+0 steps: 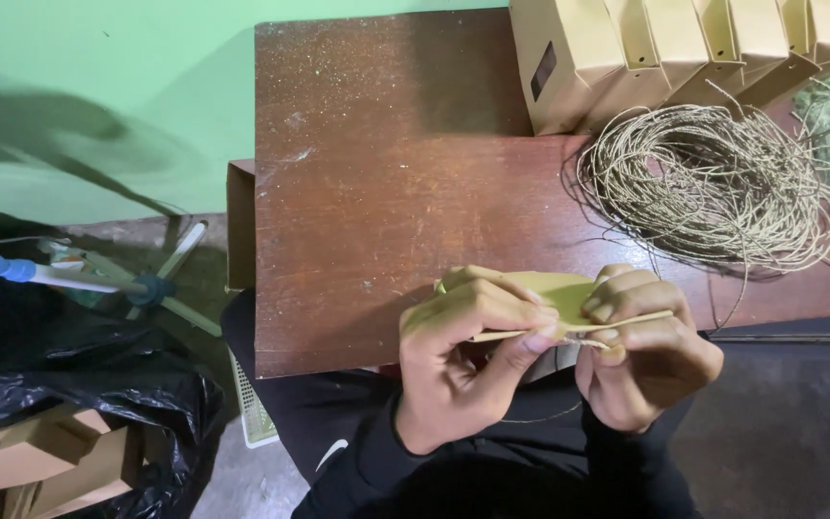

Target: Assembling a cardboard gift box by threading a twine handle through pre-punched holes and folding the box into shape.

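Both my hands meet at the near edge of a dark wooden table (386, 192). My left hand (463, 356) pinches a folded tan paper piece (559, 293) from the left. My right hand (646, 360) grips the same piece from the right, fingers curled over it. A short bit of twine (588, 338) shows between the fingertips, against the paper's edge. The paper is mostly hidden by my fingers.
A loose coil of brown twine (713, 183) lies on the table's right side. A row of several brown paper bags (684, 48) stands at the far right edge. Black plastic with cardboard boxes (60, 452) sits on the floor, left.
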